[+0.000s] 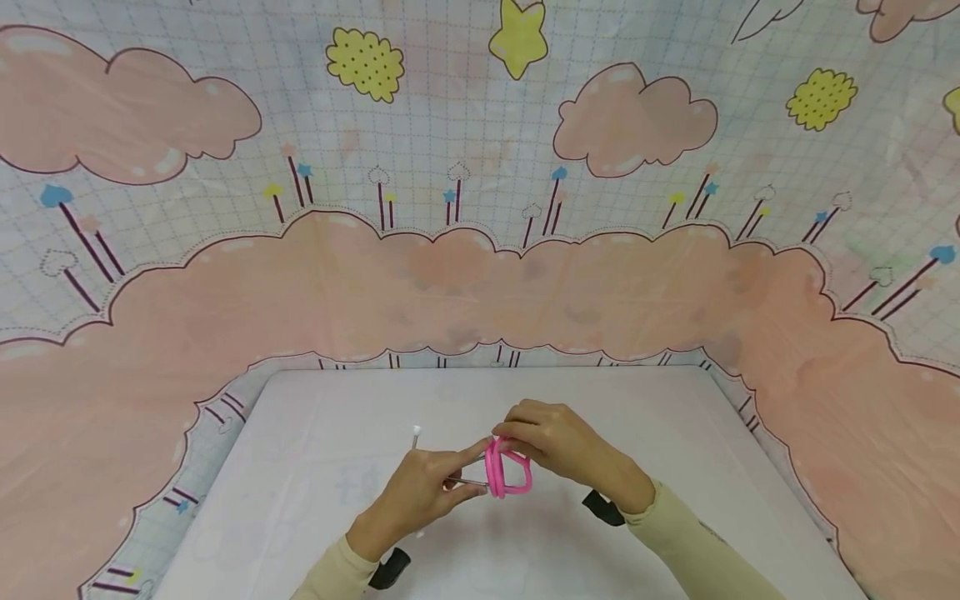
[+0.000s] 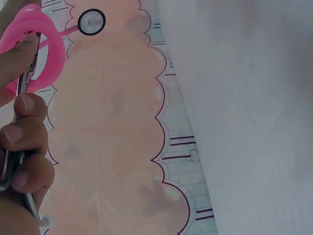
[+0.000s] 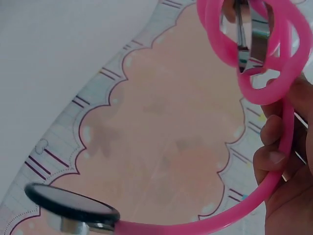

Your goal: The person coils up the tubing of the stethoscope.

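Observation:
Both hands are on a stethoscope with pink tubing [image 1: 495,471], held above the white table. My left hand [image 1: 422,487] grips its metal ear tubes, and a white ear tip [image 1: 417,430] sticks out past the knuckles. Loops of tubing are wound around the metal part [image 3: 252,49] in the right wrist view. My right hand [image 1: 558,437] holds the tubing at the right side of these loops, fingers curled round it. From that hand the free tubing [image 3: 234,213] curves to the round chest piece [image 3: 71,199], which hangs loose. The chest piece is hidden in the head view.
The white table [image 1: 337,417] lies under both hands. Behind and around it hangs a cloth [image 1: 465,292] printed with clouds and stars. A black strap piece [image 1: 390,569] shows at the left wrist, another black piece [image 1: 603,507] at the right.

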Motion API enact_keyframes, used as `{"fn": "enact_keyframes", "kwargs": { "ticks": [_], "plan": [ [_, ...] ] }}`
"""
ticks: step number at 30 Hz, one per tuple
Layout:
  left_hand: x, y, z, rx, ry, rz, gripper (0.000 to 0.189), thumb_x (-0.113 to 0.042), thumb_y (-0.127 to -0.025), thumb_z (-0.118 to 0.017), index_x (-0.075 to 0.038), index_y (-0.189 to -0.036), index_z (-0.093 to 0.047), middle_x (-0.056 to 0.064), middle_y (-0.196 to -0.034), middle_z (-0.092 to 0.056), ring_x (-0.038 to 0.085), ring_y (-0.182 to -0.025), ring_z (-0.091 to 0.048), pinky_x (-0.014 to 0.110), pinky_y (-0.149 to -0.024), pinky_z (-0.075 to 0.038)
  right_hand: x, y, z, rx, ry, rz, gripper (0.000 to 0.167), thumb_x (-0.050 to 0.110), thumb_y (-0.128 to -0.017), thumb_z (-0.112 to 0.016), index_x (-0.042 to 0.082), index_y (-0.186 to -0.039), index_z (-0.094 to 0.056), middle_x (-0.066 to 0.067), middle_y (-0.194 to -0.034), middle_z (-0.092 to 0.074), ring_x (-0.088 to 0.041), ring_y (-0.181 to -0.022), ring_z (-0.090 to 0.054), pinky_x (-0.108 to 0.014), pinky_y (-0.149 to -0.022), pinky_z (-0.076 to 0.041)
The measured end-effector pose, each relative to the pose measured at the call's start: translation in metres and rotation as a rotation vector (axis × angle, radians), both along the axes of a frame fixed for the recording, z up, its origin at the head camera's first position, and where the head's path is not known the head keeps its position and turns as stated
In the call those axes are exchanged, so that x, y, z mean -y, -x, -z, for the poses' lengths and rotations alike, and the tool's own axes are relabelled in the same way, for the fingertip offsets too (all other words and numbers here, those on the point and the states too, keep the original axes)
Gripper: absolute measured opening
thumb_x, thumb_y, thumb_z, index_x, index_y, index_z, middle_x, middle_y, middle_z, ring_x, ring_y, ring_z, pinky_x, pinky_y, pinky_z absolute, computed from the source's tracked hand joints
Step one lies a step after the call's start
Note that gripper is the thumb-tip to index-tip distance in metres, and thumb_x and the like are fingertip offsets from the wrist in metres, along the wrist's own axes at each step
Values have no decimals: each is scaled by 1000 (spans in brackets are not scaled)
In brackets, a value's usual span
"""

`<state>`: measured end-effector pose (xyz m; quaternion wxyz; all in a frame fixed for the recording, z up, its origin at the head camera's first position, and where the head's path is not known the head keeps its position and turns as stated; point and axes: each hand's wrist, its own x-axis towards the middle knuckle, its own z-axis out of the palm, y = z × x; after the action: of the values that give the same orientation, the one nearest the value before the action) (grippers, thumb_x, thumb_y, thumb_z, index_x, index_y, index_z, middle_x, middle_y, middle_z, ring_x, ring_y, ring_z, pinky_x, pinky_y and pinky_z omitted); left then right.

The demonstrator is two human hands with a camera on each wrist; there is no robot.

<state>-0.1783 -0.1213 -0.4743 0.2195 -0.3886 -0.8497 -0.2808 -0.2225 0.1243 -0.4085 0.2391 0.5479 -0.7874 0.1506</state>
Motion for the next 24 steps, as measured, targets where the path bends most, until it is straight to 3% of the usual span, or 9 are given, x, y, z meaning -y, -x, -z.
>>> {"fn": "enact_keyframes", "kwargs": {
  "ticks": [9, 17, 24],
  "plan": [
    [0, -2, 0, -81, -48, 54, 57, -37, -84, -75, -13, -134, -62, -10, -59, -49, -7, -55, -36, 2, -55, -31, 1, 7, 1, 32, 42, -68, 21, 28, -90, -70, 10, -98, -76, 3, -86, -67, -6, -78, -62, -9, -72, -50],
    [-2, -5, -4, -114, -113, 124, 58, -33, -83, -78, -10, -134, -62, -9, -59, -52, -4, -54, -42, 2, -56, -35, -1, 12, 0, 332, 73, -113, 18, 23, -90, -71, 9, -101, -76, 1, -85, -67, -4, -72, -60, -9, -67, -49],
    [-3, -4, -2, -119, -143, 137, 63, -28, -82, -78, -8, -138, -57, -8, -60, -52, -5, -53, -43, 2, -56, -37, 1, 17, 4, 448, 78, -109, 18, 12, -89, -71, 8, -106, -75, 0, -88, -69, -4, -75, -59, -14, -68, -51]
  ]
}}
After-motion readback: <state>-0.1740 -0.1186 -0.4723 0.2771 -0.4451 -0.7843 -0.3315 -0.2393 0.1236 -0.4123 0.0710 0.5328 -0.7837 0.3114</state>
